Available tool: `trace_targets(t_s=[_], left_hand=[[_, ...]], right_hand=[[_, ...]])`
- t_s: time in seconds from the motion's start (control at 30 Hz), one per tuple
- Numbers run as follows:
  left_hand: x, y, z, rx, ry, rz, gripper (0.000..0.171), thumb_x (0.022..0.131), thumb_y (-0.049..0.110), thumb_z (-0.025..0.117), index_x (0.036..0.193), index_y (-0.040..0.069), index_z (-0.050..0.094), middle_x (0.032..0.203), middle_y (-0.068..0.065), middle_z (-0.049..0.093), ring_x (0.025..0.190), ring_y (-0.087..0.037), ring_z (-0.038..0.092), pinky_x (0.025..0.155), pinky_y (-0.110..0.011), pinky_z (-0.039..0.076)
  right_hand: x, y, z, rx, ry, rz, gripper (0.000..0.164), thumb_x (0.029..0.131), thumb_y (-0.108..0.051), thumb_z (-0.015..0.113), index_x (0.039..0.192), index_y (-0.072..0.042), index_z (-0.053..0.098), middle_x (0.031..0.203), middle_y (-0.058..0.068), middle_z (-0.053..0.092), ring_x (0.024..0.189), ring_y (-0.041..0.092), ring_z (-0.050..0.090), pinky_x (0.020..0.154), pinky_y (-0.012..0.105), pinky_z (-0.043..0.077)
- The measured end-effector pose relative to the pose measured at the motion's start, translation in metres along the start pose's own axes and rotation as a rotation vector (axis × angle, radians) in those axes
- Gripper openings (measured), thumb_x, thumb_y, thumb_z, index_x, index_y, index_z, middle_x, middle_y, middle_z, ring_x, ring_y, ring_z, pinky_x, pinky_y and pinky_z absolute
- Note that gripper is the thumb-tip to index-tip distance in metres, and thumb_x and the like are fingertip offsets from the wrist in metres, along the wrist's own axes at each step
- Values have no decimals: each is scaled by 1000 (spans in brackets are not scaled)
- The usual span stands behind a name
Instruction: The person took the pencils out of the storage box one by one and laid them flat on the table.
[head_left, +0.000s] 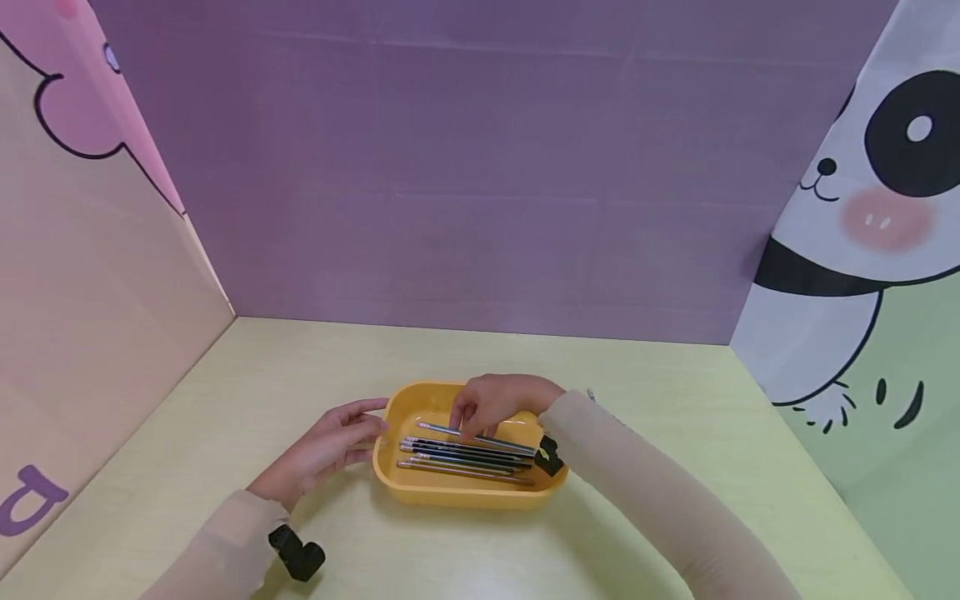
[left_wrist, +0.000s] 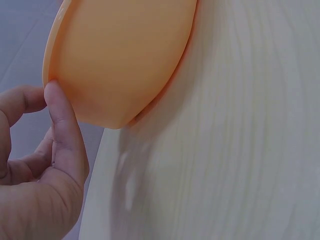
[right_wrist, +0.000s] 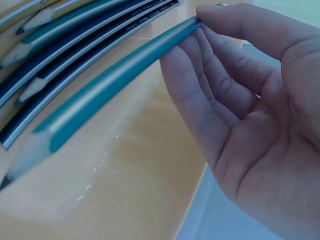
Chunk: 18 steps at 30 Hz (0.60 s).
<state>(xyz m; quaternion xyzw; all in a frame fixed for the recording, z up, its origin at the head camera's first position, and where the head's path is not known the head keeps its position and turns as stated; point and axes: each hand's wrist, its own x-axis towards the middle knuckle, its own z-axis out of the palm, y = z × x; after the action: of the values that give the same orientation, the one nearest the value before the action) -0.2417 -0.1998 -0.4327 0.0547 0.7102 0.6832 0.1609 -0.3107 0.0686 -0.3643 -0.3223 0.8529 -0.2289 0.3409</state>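
Observation:
A yellow plastic tray (head_left: pixel 465 498) holds several pencils (head_left: pixel 465 454) lying side by side, dark, teal and gold-coloured. My right hand (head_left: pixel 498 404) is over the tray, pinching a teal pencil (right_wrist: pixel 115 77) between thumb and fingertips near its back end. In the right wrist view its sharpened tip points away from the hand, beside the other pencils. At the tray's left end, my left hand (head_left: pixel 333 442) pinches the rim between thumb and finger; the left wrist view shows the thumb (left_wrist: pixel 65 120) against the outer wall. The right forearm partly hides the tray's right end.
The tray stands on a pale wood-grain table (head_left: pixel 315 358). A small thin tip (head_left: pixel 591 395) shows behind the right sleeve. A purple panel (head_left: pixel 480 167) closes the back, with printed panels at left and right. Black wrist cameras (head_left: pixel 297 553) sit on both wrists.

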Motion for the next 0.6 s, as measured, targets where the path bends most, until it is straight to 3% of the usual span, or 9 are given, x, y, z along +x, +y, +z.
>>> trace_targets(t_s=[0.17, 0.6], left_hand=[[0, -1, 0, -8, 5, 2, 60, 100, 16, 61, 150, -5, 35, 116, -16, 59, 98, -20, 64, 83, -31, 58], [-1, 0, 0, -37, 1, 12, 60, 101, 13, 60, 151, -7, 34, 113, -14, 59, 94, -17, 65, 80, -28, 58]], right_hand=[[-2, -1, -3, -16, 5, -14, 20, 96, -12, 67, 113, -3, 70, 102, 10, 71, 84, 18, 63, 72, 30, 58], [-9, -5, -14, -78, 26, 0, 20, 96, -15, 68, 114, -6, 71, 97, -5, 69, 86, 15, 64, 73, 28, 58]])
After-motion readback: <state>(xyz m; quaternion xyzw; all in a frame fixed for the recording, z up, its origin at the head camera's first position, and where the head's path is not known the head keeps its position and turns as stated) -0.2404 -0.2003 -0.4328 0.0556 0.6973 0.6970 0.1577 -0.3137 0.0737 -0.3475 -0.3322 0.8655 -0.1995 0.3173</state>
